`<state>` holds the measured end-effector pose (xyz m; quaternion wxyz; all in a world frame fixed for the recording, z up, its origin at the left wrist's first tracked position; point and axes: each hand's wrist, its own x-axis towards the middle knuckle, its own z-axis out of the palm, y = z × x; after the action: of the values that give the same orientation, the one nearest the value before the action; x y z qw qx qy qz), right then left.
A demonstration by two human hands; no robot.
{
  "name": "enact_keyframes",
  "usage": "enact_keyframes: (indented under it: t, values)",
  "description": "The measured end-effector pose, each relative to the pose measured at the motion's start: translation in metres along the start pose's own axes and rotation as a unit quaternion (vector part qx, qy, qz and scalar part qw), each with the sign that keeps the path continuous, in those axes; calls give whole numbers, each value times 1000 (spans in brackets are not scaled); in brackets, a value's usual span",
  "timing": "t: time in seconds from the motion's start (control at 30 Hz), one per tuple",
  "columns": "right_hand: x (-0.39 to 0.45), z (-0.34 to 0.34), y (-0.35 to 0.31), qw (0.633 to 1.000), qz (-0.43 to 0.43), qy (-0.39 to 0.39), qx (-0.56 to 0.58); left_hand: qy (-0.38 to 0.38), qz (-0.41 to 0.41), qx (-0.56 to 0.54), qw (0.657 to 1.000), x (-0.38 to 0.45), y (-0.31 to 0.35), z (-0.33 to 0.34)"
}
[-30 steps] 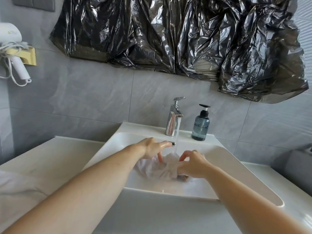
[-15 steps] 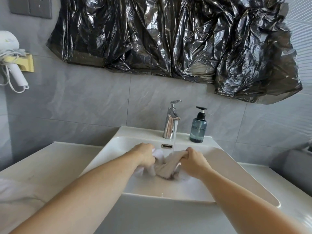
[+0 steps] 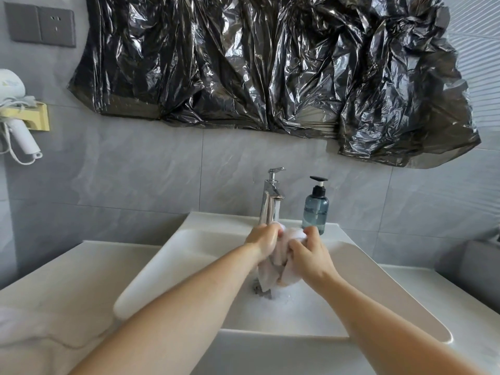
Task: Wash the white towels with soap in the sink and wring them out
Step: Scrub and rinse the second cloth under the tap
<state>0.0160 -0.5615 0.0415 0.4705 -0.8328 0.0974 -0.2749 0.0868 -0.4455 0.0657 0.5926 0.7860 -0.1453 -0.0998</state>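
Head view: 2 hands, left and right, grip 1 white towel over sink; 1 tap, 1 soap bottle.

Large grey marbled wall tiles cover the back wall. Crumpled black plastic sheeting hangs across it from 11 to 2 o'clock. At 10 o'clock sits a grey double socket plate; below it, at 9 o'clock, a white hair dryer rests in a pale yellow wall holder. A white stone tabletop spreads toward 7 o'clock. Soft daylight falls evenly.
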Motion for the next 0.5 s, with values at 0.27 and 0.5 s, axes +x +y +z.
enact_keyframes:
  t: [0.27,0.5]
  values:
    - [4,16,-15,994,-107,16,4,23,97,-43,994,9,-7,-7]
    - [12,37,-31,989,59,25,135,52,119,-59,990,4,-2,-12]
